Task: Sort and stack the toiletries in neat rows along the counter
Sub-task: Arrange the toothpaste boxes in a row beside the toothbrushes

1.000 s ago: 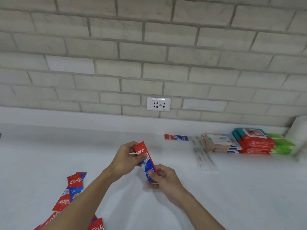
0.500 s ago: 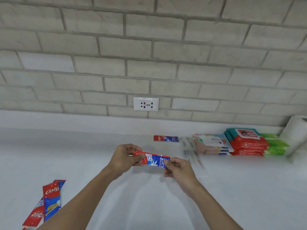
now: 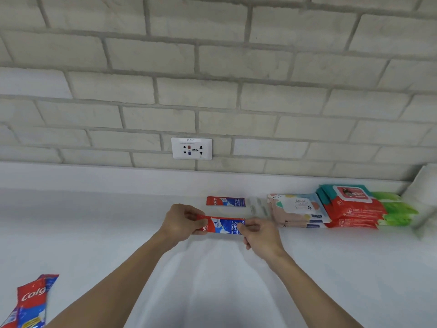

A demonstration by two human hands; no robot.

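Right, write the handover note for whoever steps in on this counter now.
Left hand and right hand each pinch one end of a red-and-blue toothpaste sachet, held level above the white counter.
Done: one matching sachet lies by the back wall; beside it clear flat packets, then stacked wet-wipe packs.
Left: place the held sachet, then the loose sachets at front left.

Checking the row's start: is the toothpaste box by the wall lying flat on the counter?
Yes, the toothpaste box lies flat on the counter.
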